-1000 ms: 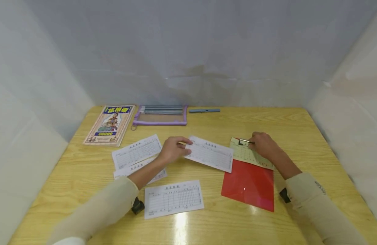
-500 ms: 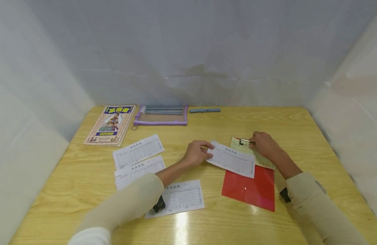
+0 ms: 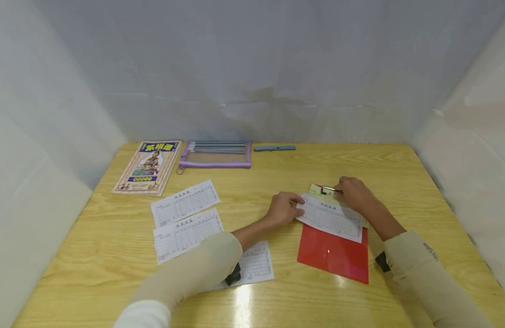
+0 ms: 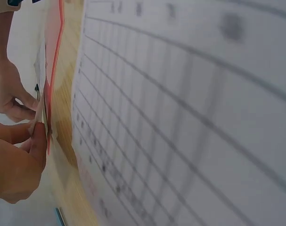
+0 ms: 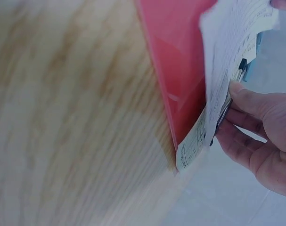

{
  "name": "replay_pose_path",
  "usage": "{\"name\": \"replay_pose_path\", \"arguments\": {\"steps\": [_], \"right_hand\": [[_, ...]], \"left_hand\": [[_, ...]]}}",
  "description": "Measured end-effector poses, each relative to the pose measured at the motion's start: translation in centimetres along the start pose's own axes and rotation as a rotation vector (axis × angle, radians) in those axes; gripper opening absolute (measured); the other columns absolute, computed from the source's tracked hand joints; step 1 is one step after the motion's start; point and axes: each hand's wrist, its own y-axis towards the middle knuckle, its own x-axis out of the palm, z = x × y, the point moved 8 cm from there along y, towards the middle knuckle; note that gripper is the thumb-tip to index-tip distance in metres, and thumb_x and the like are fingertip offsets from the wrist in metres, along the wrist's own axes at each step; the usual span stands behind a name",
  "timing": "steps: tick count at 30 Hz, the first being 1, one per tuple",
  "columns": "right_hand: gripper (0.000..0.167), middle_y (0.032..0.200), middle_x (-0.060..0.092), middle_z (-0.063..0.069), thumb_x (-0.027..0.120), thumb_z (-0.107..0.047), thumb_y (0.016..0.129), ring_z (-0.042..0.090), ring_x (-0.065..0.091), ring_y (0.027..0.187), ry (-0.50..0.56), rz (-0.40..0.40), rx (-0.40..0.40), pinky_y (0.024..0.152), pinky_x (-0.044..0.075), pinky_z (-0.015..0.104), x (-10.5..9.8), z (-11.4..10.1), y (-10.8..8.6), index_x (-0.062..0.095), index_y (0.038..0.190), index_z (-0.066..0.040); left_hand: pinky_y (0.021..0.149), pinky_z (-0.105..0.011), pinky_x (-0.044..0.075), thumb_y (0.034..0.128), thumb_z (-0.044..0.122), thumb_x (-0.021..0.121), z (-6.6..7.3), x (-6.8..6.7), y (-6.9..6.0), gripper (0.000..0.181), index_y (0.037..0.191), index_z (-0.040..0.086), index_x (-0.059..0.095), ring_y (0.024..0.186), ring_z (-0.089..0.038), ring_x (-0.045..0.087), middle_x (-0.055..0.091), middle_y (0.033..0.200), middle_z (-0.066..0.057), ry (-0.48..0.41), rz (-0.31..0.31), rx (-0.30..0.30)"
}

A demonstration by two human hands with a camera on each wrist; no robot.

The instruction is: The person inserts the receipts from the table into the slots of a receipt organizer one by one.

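My left hand (image 3: 282, 209) pinches the left edge of a white printed form (image 3: 332, 221) between thumb and fingers. The form lies over a red clipboard (image 3: 333, 255) and covers most of a yellow form (image 3: 316, 189) there. At the top of the clipboard, my right hand (image 3: 354, 195) holds its metal clip (image 3: 329, 189), thumb on one side and fingers on the other. In the right wrist view the white form (image 5: 223, 52) stands slightly raised off the red board (image 5: 175, 56), close to the right thumb. Whether the form is under the clip cannot be told.
Two white forms (image 3: 186, 202) lie overlapping at the left, and another form (image 3: 258, 264) is partly under the left forearm. Farther back are a booklet (image 3: 149, 168), a purple-edged zip pouch (image 3: 215, 159) holding pencil-like sticks and a blue-grey pen (image 3: 274, 148).
My left hand has carried the white form to the right, from beside the clipboard to over the yellow form. My right hand has stayed at the clip.
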Motion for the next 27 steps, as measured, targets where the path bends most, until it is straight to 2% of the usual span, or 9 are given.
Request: {"name": "replay_pose_path", "arguments": {"steps": [5, 13, 19, 27], "right_hand": [[0.008, 0.07, 0.053, 0.007, 0.068, -0.006, 0.084, 0.016, 0.045, 0.061, 0.008, 0.021, -0.019, 0.057, 0.038, 0.028, -0.1, -0.2, 0.0, 0.069, 0.08, 0.0], [0.008, 0.074, 0.056, 0.009, 0.069, -0.006, 0.084, 0.017, 0.05, 0.064, 0.001, 0.017, -0.012, 0.058, 0.042, 0.03, 0.0, -0.2, 0.1, 0.07, 0.086, 0.002], [0.01, 0.076, 0.057, 0.01, 0.069, -0.005, 0.084, 0.017, 0.051, 0.065, 0.002, 0.004, -0.001, 0.059, 0.043, 0.031, 0.1, -0.2, 0.1, 0.07, 0.089, 0.003], [0.005, 0.076, 0.057, 0.01, 0.069, -0.005, 0.083, 0.02, 0.055, 0.067, -0.071, 0.014, -0.042, 0.061, 0.048, 0.034, 0.2, -0.4, 0.0, 0.069, 0.084, 0.001]], "left_hand": [[0.055, -0.016, 0.048, 0.079, -0.001, 0.071, 0.4, 1.1, 0.3, 0.028, 0.107, -0.001, 0.068, 0.071, -0.008, 0.061, 0.071, 0.099, -0.015, -0.003, -0.006, -0.021], [0.069, -0.018, 0.053, 0.0794, -0.001, 0.071, 1.1, 2.1, 0.7, 0.031, 0.11, -0.003, 0.066, 0.092, -0.016, 0.066, 0.069, 0.108, -0.016, 0.059, -0.032, -0.003], [0.063, -0.018, 0.052, 0.0789, -0.002, 0.07, 1.3, 2.2, 0.7, 0.031, 0.109, -0.004, 0.065, 0.084, -0.014, 0.065, 0.07, 0.102, -0.017, 0.066, -0.006, -0.007], [0.052, -0.014, 0.038, 0.0802, -0.002, 0.069, 1.3, 2.8, 0.8, 0.032, 0.112, -0.004, 0.065, 0.066, -0.008, 0.047, 0.061, 0.081, -0.011, 0.081, 0.03, 0.005]]}}
